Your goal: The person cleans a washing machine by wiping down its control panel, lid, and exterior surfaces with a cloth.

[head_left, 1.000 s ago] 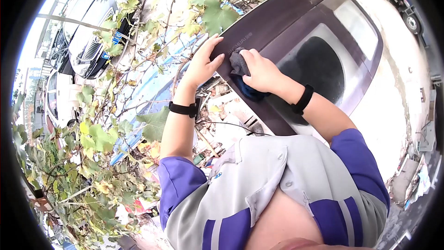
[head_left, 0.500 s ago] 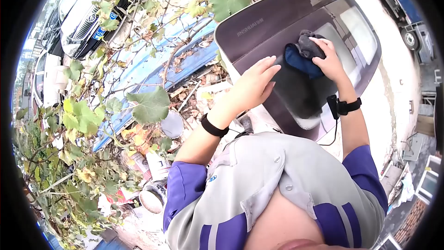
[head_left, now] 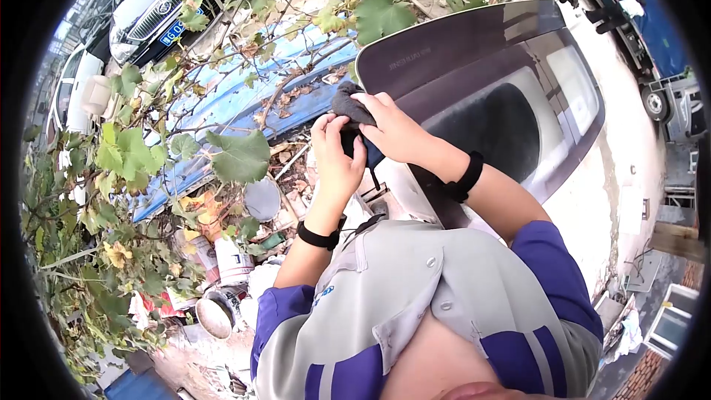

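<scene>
Two purple sleeves [head_left: 555, 259] at the bottom of the frame, on a grey shirt [head_left: 400, 281]. Just left of centre, right hand [head_left: 396, 130] closed on a dark grey cloth [head_left: 354, 104], beside the left edge of a dark purplish panel [head_left: 444, 53]; left hand [head_left: 337, 163] curled against the cloth, too hidden to tell whether gripping. Right of centre, a black oval inset [head_left: 492, 132] in the panel. Left of centre, a broad vine leaf [head_left: 238, 157]. Farther off, upper left, a car [head_left: 144, 0] with a blue plate [head_left: 174, 32]; upper right, a blue-covered truck [head_left: 652, 22].
</scene>
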### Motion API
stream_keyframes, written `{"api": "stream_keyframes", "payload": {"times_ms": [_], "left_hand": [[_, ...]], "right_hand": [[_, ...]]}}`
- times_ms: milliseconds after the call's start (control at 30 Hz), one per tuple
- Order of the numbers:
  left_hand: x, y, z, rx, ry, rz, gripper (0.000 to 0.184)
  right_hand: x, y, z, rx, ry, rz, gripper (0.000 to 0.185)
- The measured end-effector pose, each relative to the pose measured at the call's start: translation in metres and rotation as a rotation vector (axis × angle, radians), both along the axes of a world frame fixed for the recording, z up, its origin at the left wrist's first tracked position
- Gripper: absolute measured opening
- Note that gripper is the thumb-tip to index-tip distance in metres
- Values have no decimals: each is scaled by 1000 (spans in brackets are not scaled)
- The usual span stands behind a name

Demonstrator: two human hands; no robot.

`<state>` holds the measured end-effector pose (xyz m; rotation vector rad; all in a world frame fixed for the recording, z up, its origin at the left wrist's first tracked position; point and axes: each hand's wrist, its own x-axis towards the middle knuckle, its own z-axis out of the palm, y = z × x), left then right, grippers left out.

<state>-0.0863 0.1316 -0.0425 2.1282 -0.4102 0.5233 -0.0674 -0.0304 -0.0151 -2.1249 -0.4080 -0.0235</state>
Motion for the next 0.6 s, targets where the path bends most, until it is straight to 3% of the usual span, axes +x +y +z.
{"api": "stream_keyframes", "payload": {"times_ms": [67,167,200,267,300,433,467,533,600], "left_hand": [[9,19,4,-115,87,-12,69],[14,21,33,-531,448,-302,77],[17,15,36,-434,402,-290,73],[35,0,40,-43,37,-247,69],[38,-13,58,-40,172,-233,64],[71,-72,59,313,-278,-188,55],[76,-88,60,379,-361,-188,51],[86,-113,43,574,-295,-216,44],[93,-122,22,521,-229,-225,42]], "right_hand": [[16,11,9,290,174,7,44],[18,-4,24,516,223,77,40],[18,-17,29,532,202,114,38],[18,-46,46,365,76,40,37],[17,-63,56,177,-14,-91,37],[43,-145,23,-39,-276,-576,44],[39,-149,30,-385,-376,-669,48],[36,-153,24,-644,-353,-616,53],[40,-158,-15,-622,-112,-314,58]]}}
